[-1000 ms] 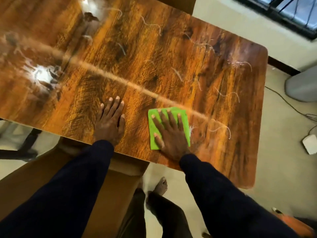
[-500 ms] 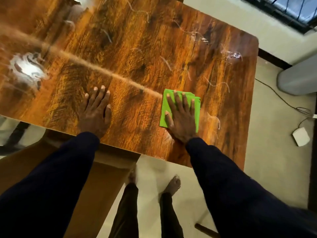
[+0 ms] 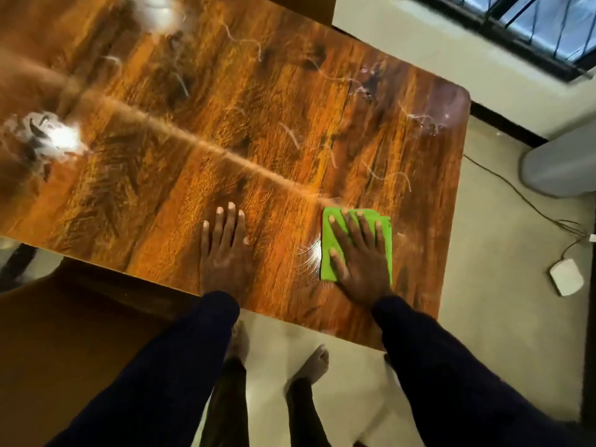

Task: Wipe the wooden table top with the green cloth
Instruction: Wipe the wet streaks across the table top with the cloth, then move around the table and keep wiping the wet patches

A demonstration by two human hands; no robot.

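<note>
Near the front edge of a glossy wooden tabletop, two hands lie flat, seen from above. The right hand is spread open, fingers apart, palm pressing down on a folded green cloth; it grips nothing, only covers most of the cloth. The cloth sits toward the right end of the tabletop, close to the near edge. The left hand rests open and flat on bare wood, just left of the cloth and apart from it, holding nothing. Dark sleeves reach down to the bottom of the view. Thin pale streaks curl across the far right part of the wood, and a bright glare shines at far left. Below the near edge, two bare feet stand on a pale floor. To the right on the floor lie a thin cable and a small white box, well apart from the tabletop. A barred window shows at far right.
</note>
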